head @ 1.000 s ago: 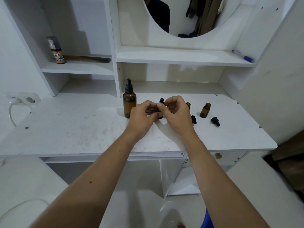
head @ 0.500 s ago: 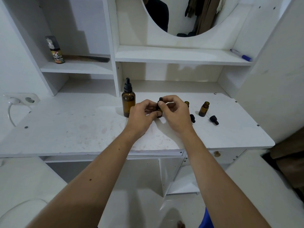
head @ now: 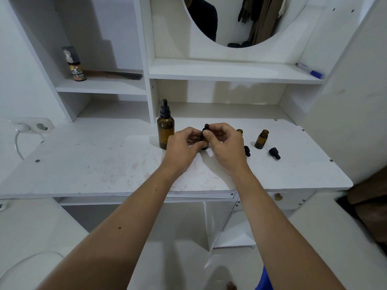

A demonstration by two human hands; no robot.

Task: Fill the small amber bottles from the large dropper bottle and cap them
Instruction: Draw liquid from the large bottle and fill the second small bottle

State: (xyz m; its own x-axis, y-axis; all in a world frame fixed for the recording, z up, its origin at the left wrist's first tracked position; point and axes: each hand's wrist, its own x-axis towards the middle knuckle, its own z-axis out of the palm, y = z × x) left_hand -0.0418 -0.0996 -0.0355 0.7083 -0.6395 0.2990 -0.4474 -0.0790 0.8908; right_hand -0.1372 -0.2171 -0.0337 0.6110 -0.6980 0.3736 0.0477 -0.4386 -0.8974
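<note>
At the far left a white wall socket (head: 34, 125) with a plugged-in white cable sits by the edge of the scuffed white desk top (head: 100, 162). On the left shelf above stand a small labelled spray bottle with a grey cap (head: 73, 64) and a long dark flat tool (head: 117, 74) lying beside it. The large amber glass dropper bottle with a black bulb cap (head: 165, 126) stands upright on the desk, just left of the hands.

The left hand (head: 183, 148) curls its fingers round the body of a small amber bottle with a black dropper cap (head: 205, 137), which is mostly hidden between the two hands. The right hand (head: 227, 146) pinches that cap between thumb and forefinger from above. Both forearms reach in from the bottom of the view and meet at the bottle.

Behind the right hand, a second small amber bottle (head: 240, 131) is half hidden; a loose black dropper cap (head: 247, 151) lies just beside the hand. Further right an uncapped small amber bottle (head: 261, 139) stands upright, with another black dropper cap (head: 274, 153) lying near it. A blue-capped marker pen (head: 310, 70) lies on the upper right shelf.
</note>
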